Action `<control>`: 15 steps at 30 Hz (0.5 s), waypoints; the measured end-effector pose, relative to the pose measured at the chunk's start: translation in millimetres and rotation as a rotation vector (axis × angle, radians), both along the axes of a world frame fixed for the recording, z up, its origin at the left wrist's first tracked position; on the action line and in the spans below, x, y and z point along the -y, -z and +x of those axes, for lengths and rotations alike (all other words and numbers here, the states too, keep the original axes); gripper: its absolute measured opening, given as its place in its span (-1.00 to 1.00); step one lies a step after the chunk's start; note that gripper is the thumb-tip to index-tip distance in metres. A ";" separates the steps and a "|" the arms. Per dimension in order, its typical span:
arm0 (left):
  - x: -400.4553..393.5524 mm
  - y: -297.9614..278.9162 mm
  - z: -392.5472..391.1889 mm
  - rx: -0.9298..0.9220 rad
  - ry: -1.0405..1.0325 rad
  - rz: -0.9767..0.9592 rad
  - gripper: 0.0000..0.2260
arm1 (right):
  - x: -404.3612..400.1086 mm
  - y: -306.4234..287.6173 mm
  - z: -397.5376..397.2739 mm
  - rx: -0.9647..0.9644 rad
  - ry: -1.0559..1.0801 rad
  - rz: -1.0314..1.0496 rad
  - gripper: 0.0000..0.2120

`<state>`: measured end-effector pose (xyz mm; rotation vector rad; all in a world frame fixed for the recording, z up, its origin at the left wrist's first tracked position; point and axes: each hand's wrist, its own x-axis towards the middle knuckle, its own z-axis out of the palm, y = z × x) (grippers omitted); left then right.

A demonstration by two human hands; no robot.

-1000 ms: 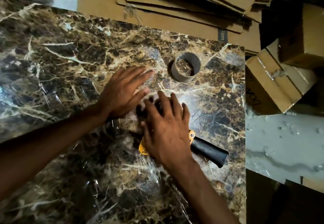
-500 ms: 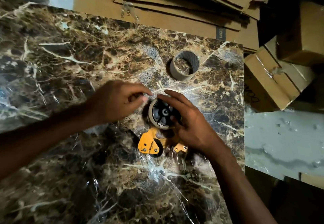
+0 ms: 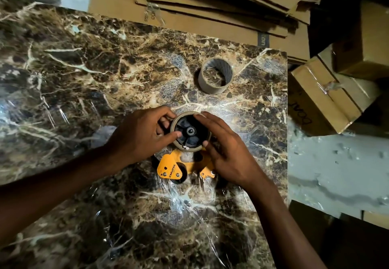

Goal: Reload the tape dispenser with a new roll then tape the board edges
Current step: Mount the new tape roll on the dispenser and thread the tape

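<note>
An orange tape dispenser point(image 3: 171, 167) lies flat on the brown marble-patterned board point(image 3: 84, 69). On its black spool hub point(image 3: 190, 131) sits a roll with a thin cardboard-coloured rim point(image 3: 185, 147). My left hand point(image 3: 143, 134) grips the roll's left side, with the thumb on the hub. My right hand point(image 3: 225, 153) curls round the roll's right side, its fingers along the rim. The dispenser's handle is hidden under my right hand. An empty cardboard core point(image 3: 215, 78) stands upright on the board, further back.
Clear plastic film point(image 3: 185, 201) wrinkles over the board near the dispenser. The board's right edge point(image 3: 286, 121) drops to a grey floor point(image 3: 336, 170). Flat cardboard sheets point(image 3: 210, 5) are stacked behind the board, and cardboard boxes point(image 3: 324, 96) lie to the right.
Both hands lifted from lying flat over the dispenser and closed round the roll on the hub. The handle, visible a second ago, is now covered by my right hand.
</note>
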<state>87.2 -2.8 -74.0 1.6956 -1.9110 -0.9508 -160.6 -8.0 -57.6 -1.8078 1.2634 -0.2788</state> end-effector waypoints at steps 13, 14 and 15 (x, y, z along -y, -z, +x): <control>-19.0 -27.1 -18.9 0.105 -0.082 -0.219 -0.54 | -3.5 -0.7 -4.5 0.028 -0.018 -0.032 -0.40; -27.2 -32.3 -22.7 0.079 -0.105 -0.244 -0.57 | -5.3 -1.2 -4.6 0.031 -0.023 -0.038 -0.41; -37.7 -36.2 -26.8 0.053 -0.120 -0.259 -0.59 | -7.0 -1.3 -4.8 0.029 -0.034 -0.048 -0.42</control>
